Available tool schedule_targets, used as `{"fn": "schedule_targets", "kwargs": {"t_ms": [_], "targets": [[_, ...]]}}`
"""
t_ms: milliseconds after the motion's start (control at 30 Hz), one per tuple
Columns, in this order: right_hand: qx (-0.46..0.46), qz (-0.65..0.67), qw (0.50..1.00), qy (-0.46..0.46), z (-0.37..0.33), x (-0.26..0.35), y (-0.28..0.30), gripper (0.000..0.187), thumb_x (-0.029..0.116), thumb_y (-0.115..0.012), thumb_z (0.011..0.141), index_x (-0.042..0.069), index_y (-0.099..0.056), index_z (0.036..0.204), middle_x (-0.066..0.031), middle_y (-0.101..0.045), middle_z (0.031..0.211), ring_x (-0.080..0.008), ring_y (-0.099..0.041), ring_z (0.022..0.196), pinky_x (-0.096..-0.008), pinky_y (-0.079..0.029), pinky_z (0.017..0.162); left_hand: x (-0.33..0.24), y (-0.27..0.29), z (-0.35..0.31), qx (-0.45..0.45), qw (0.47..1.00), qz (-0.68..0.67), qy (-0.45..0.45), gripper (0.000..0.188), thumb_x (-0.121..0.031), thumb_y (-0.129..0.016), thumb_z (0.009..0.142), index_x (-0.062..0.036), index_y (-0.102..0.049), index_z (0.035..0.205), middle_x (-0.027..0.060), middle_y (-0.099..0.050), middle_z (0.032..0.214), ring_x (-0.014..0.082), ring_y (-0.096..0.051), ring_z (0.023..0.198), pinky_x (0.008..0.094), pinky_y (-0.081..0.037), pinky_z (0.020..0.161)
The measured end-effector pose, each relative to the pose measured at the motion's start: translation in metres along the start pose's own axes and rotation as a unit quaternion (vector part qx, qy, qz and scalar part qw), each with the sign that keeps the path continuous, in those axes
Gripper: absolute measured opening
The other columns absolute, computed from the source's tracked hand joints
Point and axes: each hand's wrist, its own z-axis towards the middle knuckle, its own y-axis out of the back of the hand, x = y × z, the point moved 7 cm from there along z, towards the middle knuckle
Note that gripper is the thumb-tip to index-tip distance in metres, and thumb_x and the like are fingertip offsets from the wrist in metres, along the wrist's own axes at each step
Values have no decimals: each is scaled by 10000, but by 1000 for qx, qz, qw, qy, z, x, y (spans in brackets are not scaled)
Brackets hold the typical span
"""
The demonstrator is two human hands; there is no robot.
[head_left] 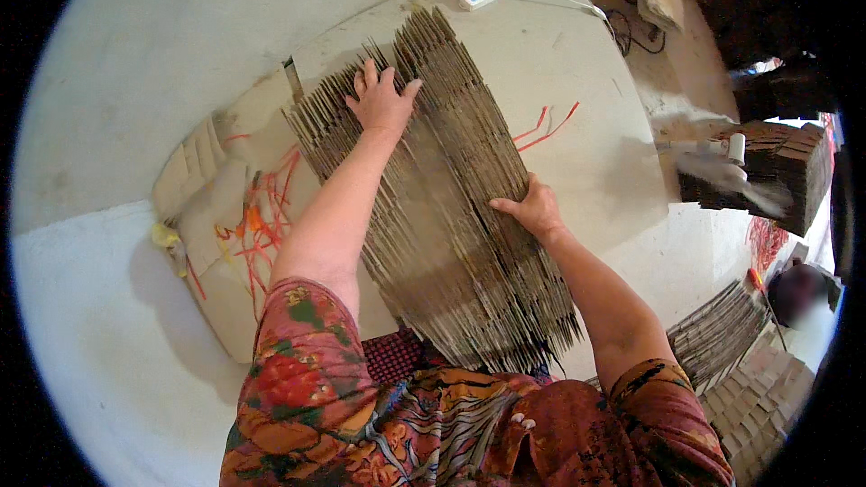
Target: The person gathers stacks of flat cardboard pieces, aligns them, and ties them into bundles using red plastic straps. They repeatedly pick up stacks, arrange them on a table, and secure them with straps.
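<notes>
Apparently evening the grey-brown bundle of thin cardboard strips [433, 225] on the smooth cream tabletop [604, 162], with bare right hand [538, 208] half-curled at its right edge, grip unclear, and bare left hand [383, 110] spread over its far part, gripping nothing. Next, likely calls for levelling its ragged far ends.

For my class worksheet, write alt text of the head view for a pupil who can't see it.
A person's left hand lies spread across the far part of a long bundle of thin, brown, cardboard-like pieces on a pale table, while the right hand touches the bundle's right edge. Tangled red strips lie to the left.
</notes>
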Motion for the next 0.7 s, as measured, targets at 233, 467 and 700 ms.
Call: {"fn": "schedule_targets", "kwargs": {"t_ms": [233, 467, 700], "targets": [[-11, 31, 999, 17, -1, -1, 3, 708, 510, -761, 548, -23, -548, 963, -207, -625, 894, -330, -605, 862, -393, -474, 767, -10, -7, -2, -8, 999, 8, -30, 575, -299, -585, 791, -234, -362, 1318, 76, -98, 1463, 332, -135, 1324, 607, -165, 1009], [0, 12, 1000, 9, 0, -2, 2, 733, 535, -757, 541, -27, -546, 961, -216, -621, 893, -340, -601, 865, -391, -473, 767, -16, -17, 4, 46, 998, 40, -29, 472, -197, -462, 852, -280, -378, 1309, 12, -87, 1474, 329, -118, 1333, 644, -147, 994], [11, 5, 1000, -4, 0, -3, 1, 754, 527, -760, 541, -19, -536, 1012, -213, -620, 910, -336, -596, 883, -395, -467, 784, -23, -20, 7, -9, 1000, -15, -2, 616, -443, -610, 761, -152, -394, 1260, 83, -205, 1417, 342, -187, 1302, 635, -167, 979]]}}
